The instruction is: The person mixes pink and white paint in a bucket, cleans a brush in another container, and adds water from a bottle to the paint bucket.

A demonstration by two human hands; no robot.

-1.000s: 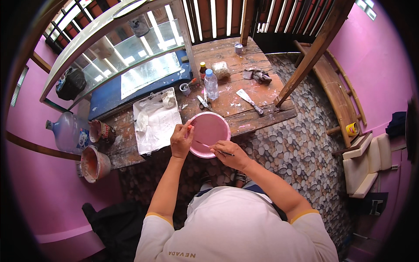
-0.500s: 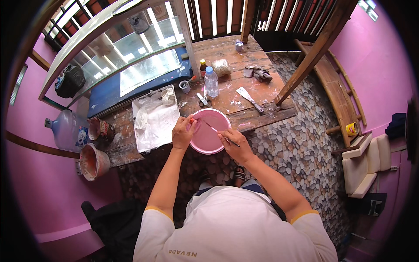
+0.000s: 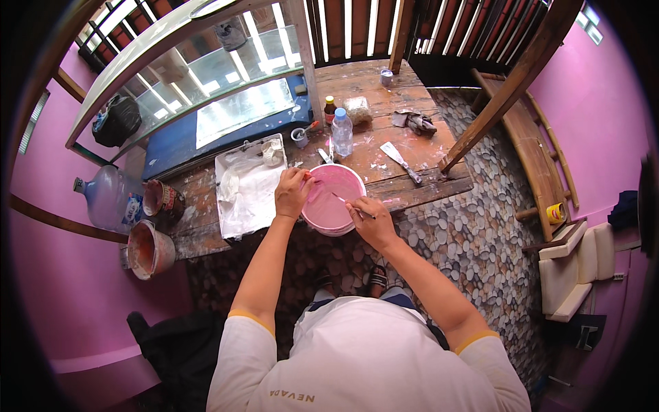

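Note:
A round pink tub stands at the front edge of the wooden table, with pink liquid low inside. My left hand is closed at the tub's left rim. Between its fingertips shows a small orange-red object, too small to name. My right hand pinches a thin paintbrush over the tub's right side, its tip pointing left into the tub. Whether the tip touches the liquid I cannot tell. Left of my left hand lies a white tray with crumpled white plastic and a pale cup.
Behind the tub stand a clear bottle with a blue cap, a small dark bottle and a paint cup. A scraper lies to the right. Paint buckets and a large water jug are at the left. A wooden post rises at the right.
The view has shifted slightly, so the table sits a little further right. Both hands stay at the tub with their grips unchanged; the brush tip has moved a little within it.

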